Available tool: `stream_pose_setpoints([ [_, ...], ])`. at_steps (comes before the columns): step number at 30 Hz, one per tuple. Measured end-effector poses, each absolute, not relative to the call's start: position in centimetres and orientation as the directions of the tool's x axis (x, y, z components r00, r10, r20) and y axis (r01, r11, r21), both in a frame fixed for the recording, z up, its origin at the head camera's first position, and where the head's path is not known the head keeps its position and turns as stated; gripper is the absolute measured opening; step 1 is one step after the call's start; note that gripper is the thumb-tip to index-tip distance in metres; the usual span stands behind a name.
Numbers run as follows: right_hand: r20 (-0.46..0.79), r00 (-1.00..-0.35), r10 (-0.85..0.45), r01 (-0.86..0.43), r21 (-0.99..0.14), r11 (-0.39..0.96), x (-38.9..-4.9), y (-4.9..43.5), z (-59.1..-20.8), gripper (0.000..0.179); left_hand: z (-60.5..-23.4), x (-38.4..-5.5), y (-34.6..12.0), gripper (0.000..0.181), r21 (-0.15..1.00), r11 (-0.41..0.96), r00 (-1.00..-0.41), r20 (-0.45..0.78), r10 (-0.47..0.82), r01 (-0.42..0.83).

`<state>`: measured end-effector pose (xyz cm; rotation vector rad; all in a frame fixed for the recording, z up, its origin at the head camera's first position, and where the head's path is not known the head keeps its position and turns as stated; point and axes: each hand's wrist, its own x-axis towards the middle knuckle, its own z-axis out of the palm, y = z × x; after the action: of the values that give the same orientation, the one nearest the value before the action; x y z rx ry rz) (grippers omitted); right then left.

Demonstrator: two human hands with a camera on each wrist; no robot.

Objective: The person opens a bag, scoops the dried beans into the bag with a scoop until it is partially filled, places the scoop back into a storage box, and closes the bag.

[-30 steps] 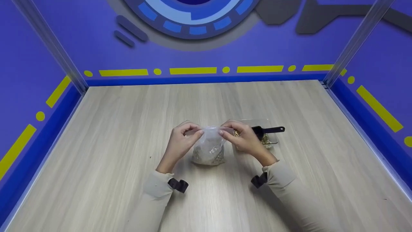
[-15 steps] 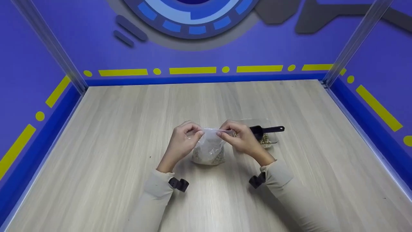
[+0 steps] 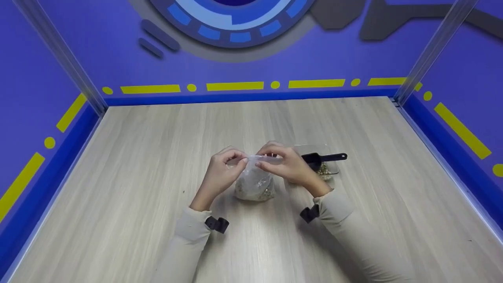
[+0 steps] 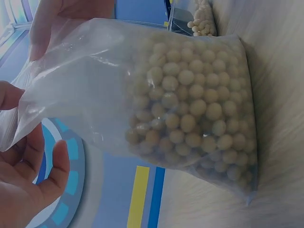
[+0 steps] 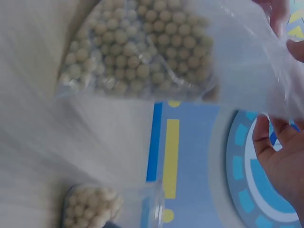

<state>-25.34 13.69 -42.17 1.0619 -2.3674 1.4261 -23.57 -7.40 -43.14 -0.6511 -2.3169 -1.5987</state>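
Note:
A clear zip-top plastic bag (image 3: pixel 254 184) stands on the table, its lower part filled with round beige beans (image 4: pixel 199 102) that look like soybeans. My left hand (image 3: pixel 224 173) pinches the left end of the bag's top edge between thumb and fingers. On the other side my right hand (image 3: pixel 289 167) pinches the same edge nearer the middle, thumb in front and fingers behind. Between the two hands only a short stretch of the edge shows. In the right wrist view the bag (image 5: pixel 247 57) rises from the beans to a loose, wrinkled top.
Just behind my right hand sits a clear rectangular container (image 3: pixel 334 169) with more beans in it. A black scoop (image 3: pixel 326 158) lies across it, handle pointing right. Blue and purple panels (image 3: pixel 235 70) border the wooden table (image 3: pixel 157 157) at the back and sides.
My right hand has slid left along the bag's top edge, closer to my left hand. The left hand and the bag's base have hardly moved.

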Motion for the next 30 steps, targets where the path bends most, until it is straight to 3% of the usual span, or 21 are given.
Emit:
stream_pose_setpoints([
  [6,0.587,-0.659,-0.471,-0.737,-0.629,0.248,-25.7,13.0,-42.4,0.001,-43.1,-23.5,-7.4,0.006,0.804,0.289,-0.852,0.469,0.23,0.52],
  [10,0.631,-0.625,-0.461,-0.77,-0.595,0.229,-25.7,12.9,-42.4,0.003,-43.2,-23.5,-7.3,0.008,0.785,0.296,-0.839,0.493,0.231,0.544],
  [20,0.622,-0.613,-0.488,-0.786,-0.542,0.297,-25.7,13.5,-42.1,0.01,-43.1,-23.6,-7.2,0.008,0.733,0.343,-0.809,0.541,0.229,0.588],
  [30,0.619,-0.637,-0.46,-0.77,-0.534,0.349,-26.0,14.2,-42.0,0.02,-42.8,-23.8,-7.5,0.009,0.719,0.394,-0.818,0.533,0.215,0.572],
])
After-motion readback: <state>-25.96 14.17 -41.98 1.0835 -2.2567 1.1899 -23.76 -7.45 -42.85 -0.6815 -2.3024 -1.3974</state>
